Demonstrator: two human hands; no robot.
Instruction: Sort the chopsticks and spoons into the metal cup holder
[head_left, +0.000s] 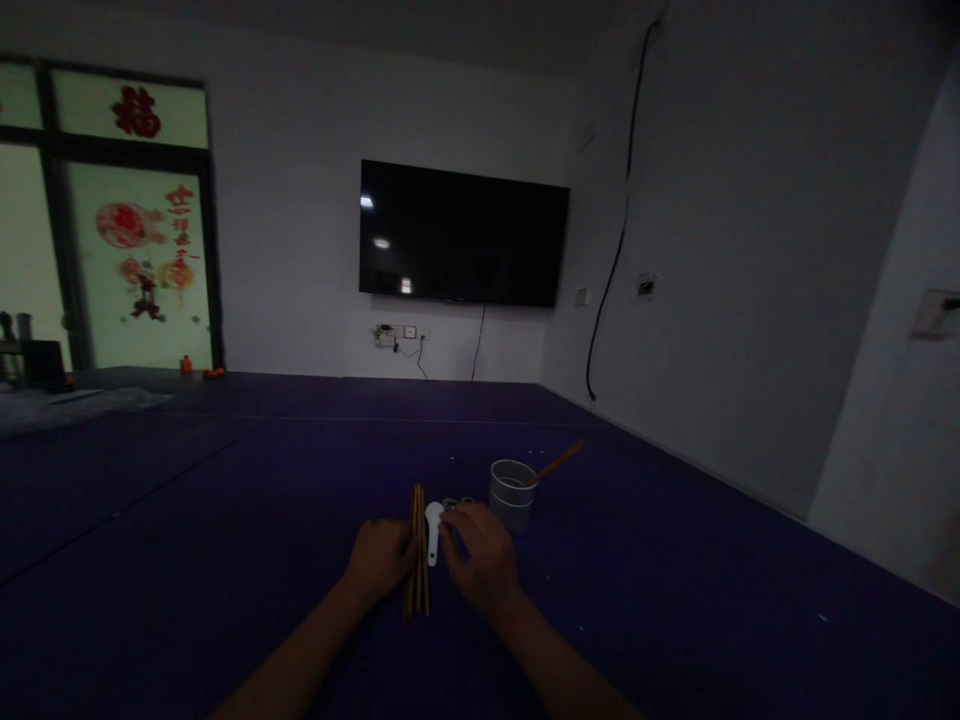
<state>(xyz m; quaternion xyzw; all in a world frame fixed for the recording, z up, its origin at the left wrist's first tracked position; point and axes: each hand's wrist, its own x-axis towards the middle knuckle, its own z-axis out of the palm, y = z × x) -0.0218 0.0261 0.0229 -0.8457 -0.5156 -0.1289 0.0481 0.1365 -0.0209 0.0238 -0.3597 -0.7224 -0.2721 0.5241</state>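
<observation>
Left hand: grip curled, thumb side against the bundle of chopsticks; can't tell if it's closed around them. Right hand: grip partly bent, fingertips at the right edge of the white spoon; can't tell if they pinch it or only touch. Spoon lies between the hands, just right of the chopsticks, bowl end away from the person, handle toward. Chopsticks run roughly lengthwise, away from the person. Small round items just beyond right fingers, partly hidden, type unclear. Grey cup upright, just beyond and right of right hand, brown stick leaning out over its right rim. All on dark purple bench. Farther back: wall-mounted TV; door with red decorations at left.
</observation>
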